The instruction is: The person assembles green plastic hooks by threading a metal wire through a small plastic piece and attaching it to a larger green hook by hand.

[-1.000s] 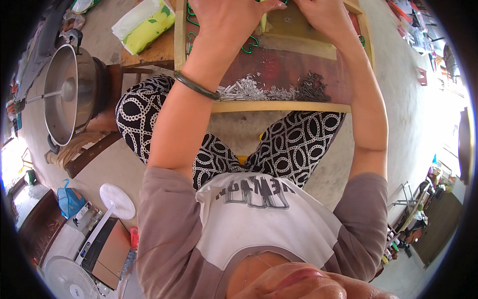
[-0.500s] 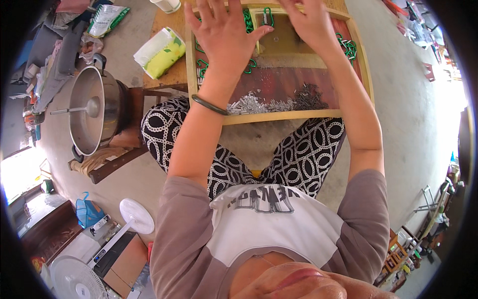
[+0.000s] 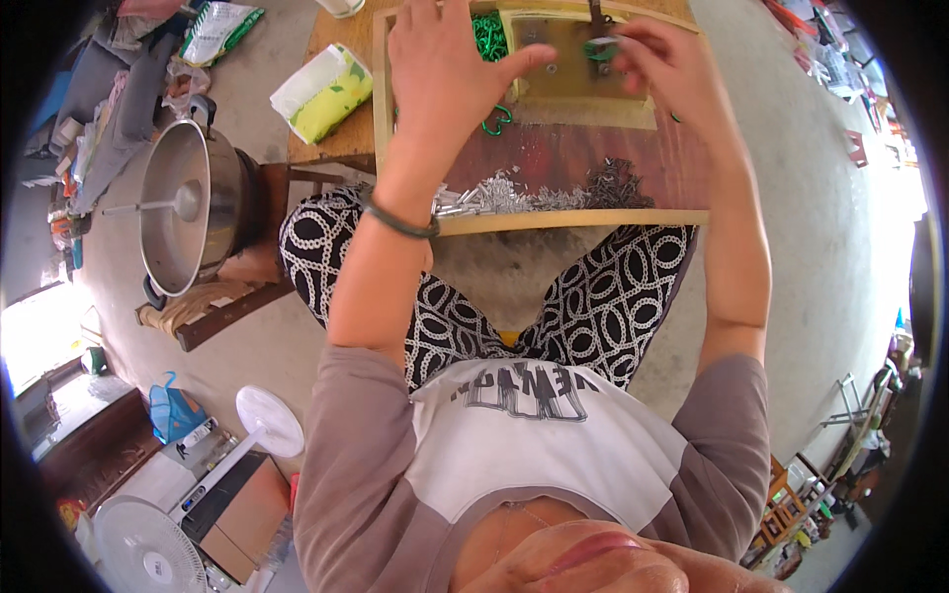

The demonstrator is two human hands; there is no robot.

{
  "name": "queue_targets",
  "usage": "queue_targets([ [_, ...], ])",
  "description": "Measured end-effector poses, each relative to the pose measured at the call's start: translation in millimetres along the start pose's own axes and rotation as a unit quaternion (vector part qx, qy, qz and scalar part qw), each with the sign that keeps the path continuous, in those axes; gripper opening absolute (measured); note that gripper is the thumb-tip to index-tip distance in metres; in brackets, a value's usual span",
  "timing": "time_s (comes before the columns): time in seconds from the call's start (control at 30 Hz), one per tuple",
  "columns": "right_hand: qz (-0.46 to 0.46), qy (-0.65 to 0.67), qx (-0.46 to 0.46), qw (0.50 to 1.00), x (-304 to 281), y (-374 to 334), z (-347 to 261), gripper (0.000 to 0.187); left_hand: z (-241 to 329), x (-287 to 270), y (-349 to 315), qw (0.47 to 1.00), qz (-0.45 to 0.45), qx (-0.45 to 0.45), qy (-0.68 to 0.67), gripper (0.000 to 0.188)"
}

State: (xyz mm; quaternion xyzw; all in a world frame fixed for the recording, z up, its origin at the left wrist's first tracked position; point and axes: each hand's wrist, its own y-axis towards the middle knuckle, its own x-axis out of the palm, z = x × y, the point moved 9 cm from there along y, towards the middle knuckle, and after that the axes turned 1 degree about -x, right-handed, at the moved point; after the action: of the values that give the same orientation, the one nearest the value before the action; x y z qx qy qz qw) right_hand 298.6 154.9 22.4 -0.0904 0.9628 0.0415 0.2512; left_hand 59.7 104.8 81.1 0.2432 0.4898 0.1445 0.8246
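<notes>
My right hand [image 3: 677, 74] pinches a green metal carabiner [image 3: 599, 47] between thumb and fingers, over a brownish board [image 3: 568, 89] at the far side of a wooden-rimmed tray [image 3: 554, 219]. Just beyond the carabiner stands a dark metal part [image 3: 595, 12], cut off by the upper edge. My left hand [image 3: 443, 74] is raised above the tray's left part, thumb stretched out, holding nothing. Behind its thumb lies a pile of green carabiners [image 3: 489, 38]; nearer me sits a loose green hook-shaped piece [image 3: 499, 121].
Small silver tubes [image 3: 489, 195] and dark thin pins [image 3: 618, 183] lie heaped along the tray's near edge. A tissue pack [image 3: 324, 94] rests on the wooden table [image 3: 346, 146]. To the left stands a big metal pot [image 3: 178, 242] with a ladle [image 3: 186, 201].
My right hand has moved right and nearer, and the carabiner that lay on the board is gone from that spot. A green carabiner now shows in my right fingers. My left hand stays spread.
</notes>
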Motion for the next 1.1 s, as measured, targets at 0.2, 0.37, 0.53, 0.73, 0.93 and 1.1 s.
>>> queue_targets([
  [0.2,0.105,-0.127,-0.02,0.986,-66.8,-32.1,7.1,0.022,-17.8,-47.2,-17.2,0.959,0.069,-0.012,-0.274,0.039],
  [0.37,-0.108,-0.24,-0.237,0.935,91.4,-70.6,-76.9,0.025,-67.4,-24.9,-51.6,0.916,0.058,-0.062,-0.393,0.017],
  [0.53,-0.217,-0.286,-0.324,0.875,168.4,-94.1,-80.0,0.031,-68.8,-17.9,-63.6,0.903,-0.005,-0.061,-0.425,0.015],
  [0.73,-0.227,-0.315,-0.32,0.864,174.1,-92.6,-75.5,0.029,-72.8,-23.2,-65.6,0.914,-0.007,-0.069,-0.4,0.015],
  [0.93,-0.233,-0.11,-0.158,0.953,154.4,-79.2,-68.5,0.023,-69.6,-17.3,-66.2,0.917,-0.034,-0.091,-0.387,0.013],
  [1.1,-0.183,0.038,-0.076,0.979,123.0,-75.1,-61.4,0.021,-37.5,-14.1,-70.1,0.916,-0.073,0.063,-0.39,0.013],
])
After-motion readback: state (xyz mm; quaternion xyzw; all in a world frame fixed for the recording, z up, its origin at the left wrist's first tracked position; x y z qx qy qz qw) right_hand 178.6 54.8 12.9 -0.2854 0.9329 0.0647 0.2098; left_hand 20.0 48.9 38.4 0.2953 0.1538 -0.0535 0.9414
